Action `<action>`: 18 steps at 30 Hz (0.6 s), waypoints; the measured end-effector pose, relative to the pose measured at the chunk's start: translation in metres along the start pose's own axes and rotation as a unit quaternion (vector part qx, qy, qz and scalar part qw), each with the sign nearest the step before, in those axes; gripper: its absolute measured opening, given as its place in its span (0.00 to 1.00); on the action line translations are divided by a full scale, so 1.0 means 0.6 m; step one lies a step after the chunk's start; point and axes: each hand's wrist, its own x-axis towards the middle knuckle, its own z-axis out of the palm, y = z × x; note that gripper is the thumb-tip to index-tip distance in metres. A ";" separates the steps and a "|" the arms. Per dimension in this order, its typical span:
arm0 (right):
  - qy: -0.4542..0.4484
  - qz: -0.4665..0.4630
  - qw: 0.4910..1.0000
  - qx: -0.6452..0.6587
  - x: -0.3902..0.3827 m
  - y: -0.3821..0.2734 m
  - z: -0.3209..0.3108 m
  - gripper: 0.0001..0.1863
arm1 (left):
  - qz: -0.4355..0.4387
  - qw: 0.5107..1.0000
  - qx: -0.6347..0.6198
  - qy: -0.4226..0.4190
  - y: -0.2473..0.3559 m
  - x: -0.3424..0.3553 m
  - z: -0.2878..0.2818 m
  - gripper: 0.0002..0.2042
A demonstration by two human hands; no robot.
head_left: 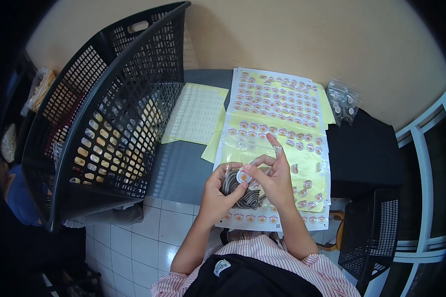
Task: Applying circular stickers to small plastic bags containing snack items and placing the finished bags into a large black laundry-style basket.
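Note:
My left hand (218, 195) grips a clear plastic bag (248, 198) with dark grey, spiral-coiled contents. On the bag's face is a small round white sticker (244, 175) with an orange design, pressed by my left thumb and the fingers of my right hand (275, 180). The right hand's forefinger sticks up past the bag's edge. Under both hands lie yellow and white sheets (277, 104) carrying rows of similar round stickers. A paler sheet (193, 111) with small marks lies to their left on the grey table (178, 173).
Large black mesh crates (104, 123) stand at my left, with a person in blue (20, 195) partly hidden beyond them. Filled small bags (344, 101) sit at the back right beside a black cloth (364, 148). Another crate (366, 232) stands low right, near a wooden chair and white-framed glazing.

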 end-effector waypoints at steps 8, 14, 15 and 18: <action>-0.057 0.041 0.998 -0.004 0.006 0.001 0.004 0.41 | -0.061 0.994 -0.083 0.018 -0.011 -0.002 -0.033 0.16; -0.112 -0.018 0.993 -0.042 -0.015 0.009 0.001 0.42 | 0.003 0.995 -0.055 -0.081 -0.022 -0.010 -0.055 0.13; -0.135 0.001 0.990 -0.046 -0.019 0.008 -0.001 0.42 | -0.014 0.995 -0.057 -0.075 -0.025 -0.016 -0.062 0.12; -0.183 0.045 0.980 -0.061 -0.028 0.016 0.015 0.43 | -0.044 0.997 -0.055 -0.024 -0.040 -0.040 -0.086 0.08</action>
